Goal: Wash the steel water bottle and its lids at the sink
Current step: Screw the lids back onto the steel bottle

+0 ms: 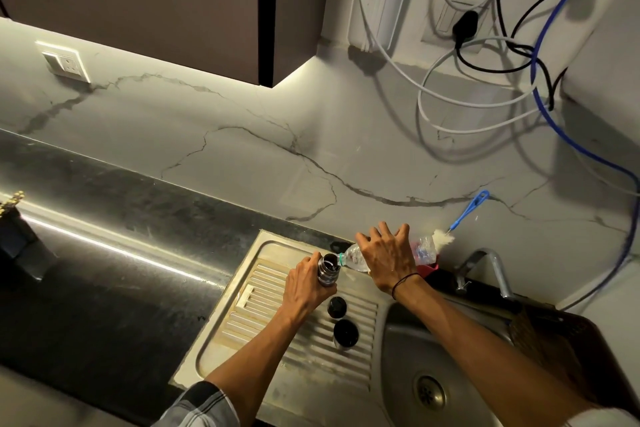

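The sink basin (408, 350) sits at the near right of the steel unit, its drain (430, 393) low in the bowl. A dark basket (568, 350) stands at the basin's right rim. To the left of the basin lies the ribbed drainboard (263, 319), and on its ribs stand two black lids: one lid (345, 333) nearer, the second lid (336, 307) just behind it, the two close together but apart. Both forearms reach in from the near edge across the unit.

Farther up the drainboard, near its back edge, the left hand (304, 288) wraps its fingers around the steel bottle (327, 270), which stands about upright with its mouth uncovered. The right hand (388, 258) grips a clear plastic bottle (353, 257) from above, fingers spread over its body; that bottle lies tipped almost level, its neck at the steel bottle's mouth. A dark band circles the right wrist.

Behind the right hand a red item (427, 269) shows at the back rim, partly hidden. The tap (485, 260) rises at the back right corner of the basin. A blue-handled brush (460, 218) leans against the marble wall (242, 156) behind the plastic bottle. The dark counter (104, 253) runs off left. Higher on the wall are a socket (65, 61), a cabinet (156, 3) and loose cables (485, 80).
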